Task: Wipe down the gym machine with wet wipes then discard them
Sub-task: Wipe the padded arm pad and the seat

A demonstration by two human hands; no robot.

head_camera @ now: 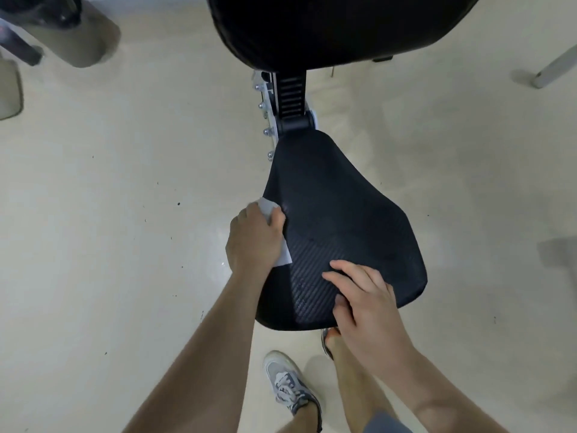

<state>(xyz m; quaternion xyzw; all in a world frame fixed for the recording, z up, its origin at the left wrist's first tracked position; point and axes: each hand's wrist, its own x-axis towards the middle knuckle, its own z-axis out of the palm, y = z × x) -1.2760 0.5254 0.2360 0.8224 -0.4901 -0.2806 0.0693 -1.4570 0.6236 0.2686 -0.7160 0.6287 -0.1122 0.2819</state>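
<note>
A black padded seat [346, 214] of the gym machine fills the middle of the view, with a larger black back pad [327, 26] above it. A white wet wipe [267, 206] lies on the seat's left edge under my left hand [254, 237], whose fingers curl over the wipe and the rim. Part of the wipe sticks out below the palm. My right hand [365, 304] rests on the seat's near right part with fingers spread and holds nothing.
A white bolted bracket and black ribbed hinge [290, 101] join the seat to the back pad. Pale floor surrounds the machine. My feet [292, 389] stand just below the seat. A grey leg [555, 68] is at the upper right, dark equipment at the upper left.
</note>
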